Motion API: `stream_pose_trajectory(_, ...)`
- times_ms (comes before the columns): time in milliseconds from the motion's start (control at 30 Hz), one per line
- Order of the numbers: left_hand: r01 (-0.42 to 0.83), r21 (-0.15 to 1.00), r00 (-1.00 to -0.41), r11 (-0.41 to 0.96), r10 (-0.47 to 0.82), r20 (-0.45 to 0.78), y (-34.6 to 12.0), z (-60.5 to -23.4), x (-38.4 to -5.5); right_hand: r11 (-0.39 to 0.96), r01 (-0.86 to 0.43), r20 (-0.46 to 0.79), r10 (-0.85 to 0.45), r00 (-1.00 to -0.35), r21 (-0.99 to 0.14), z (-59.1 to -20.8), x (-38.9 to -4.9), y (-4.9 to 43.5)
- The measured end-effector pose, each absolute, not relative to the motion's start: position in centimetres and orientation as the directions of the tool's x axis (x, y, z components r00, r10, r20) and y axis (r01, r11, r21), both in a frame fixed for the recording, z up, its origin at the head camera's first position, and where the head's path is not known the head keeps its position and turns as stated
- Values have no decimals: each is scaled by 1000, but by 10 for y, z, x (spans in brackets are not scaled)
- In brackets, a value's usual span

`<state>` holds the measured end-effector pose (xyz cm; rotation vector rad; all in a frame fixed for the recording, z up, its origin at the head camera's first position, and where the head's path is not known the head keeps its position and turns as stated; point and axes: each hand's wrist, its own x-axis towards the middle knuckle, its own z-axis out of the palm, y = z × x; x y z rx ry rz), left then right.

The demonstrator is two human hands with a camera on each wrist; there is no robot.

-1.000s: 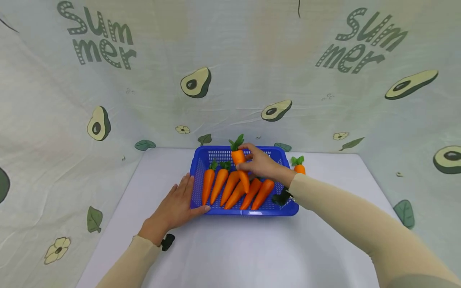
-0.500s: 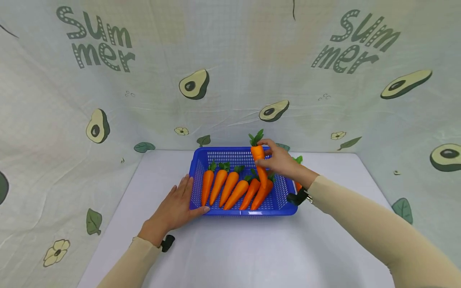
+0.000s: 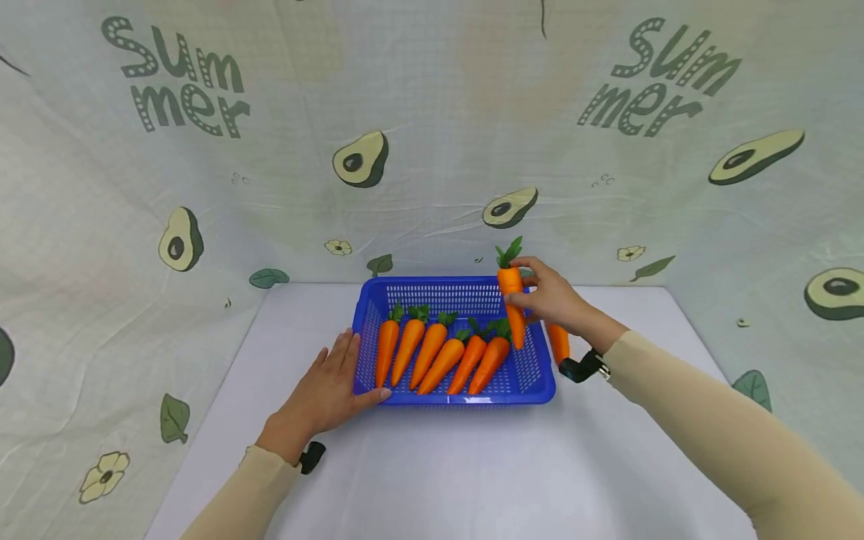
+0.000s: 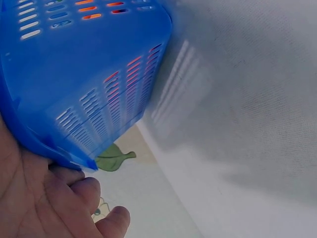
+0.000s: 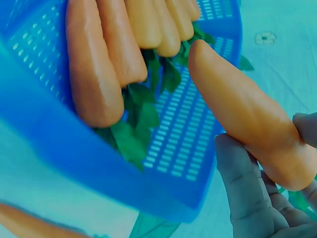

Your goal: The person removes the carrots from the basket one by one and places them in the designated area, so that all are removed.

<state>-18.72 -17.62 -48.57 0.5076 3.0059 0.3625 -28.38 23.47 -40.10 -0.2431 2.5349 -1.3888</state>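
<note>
My right hand (image 3: 553,296) pinches an orange carrot (image 3: 516,324) near its green leafy top. The carrot hangs tip down over the right end of a blue plastic basket (image 3: 466,400). In the right wrist view, thumb and fingers grip the thick end of the carrot (image 5: 242,106). Several other carrots (image 3: 443,366) lie side by side inside the basket, tops toward the back. Along the basket's left side rests my left hand (image 3: 324,390), fingers straight and thumb at the front rim. The left wrist view has the palm against the rim of the basket (image 4: 74,59).
One more carrot (image 3: 559,343) lies on the white table (image 3: 432,472) just right of the basket, partly hidden by my right hand. Behind and beside the table hangs a cloth (image 3: 432,112) printed with avocados, leaves and lettering.
My right hand has carried the carrot rightward, from over the basket's middle to its right end. The left hand stays at the basket's left side.
</note>
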Motion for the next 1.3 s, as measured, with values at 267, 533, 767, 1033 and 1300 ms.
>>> stream_pose_trajectory(267,312,244,-944,918,329,-32,-176,-486,-188,573,-15,-130,-212,-969,-820,-395,-281,254)
stream_pose_trajectory(533,311,238,-945,920,326,-26,-175,-486,-189,584,8,-136,-175,-975,-811,-390,-280,278)
stream_pose_trajectory(767,308,239,-946,921,323,-29,-174,-486,-189,575,27,-142,-155,-978,-818,-392,-280,302)
stream_pose_trajectory(1033,304,235,-947,923,320,-34,-174,-485,-189,618,40,-145,-121,-982,-785,-398,-276,324)
stream_pose_trajectory(1300,306,235,-946,922,323,-33,-173,-485,-189,630,89,-171,-70,-983,-771,-405,-273,340)
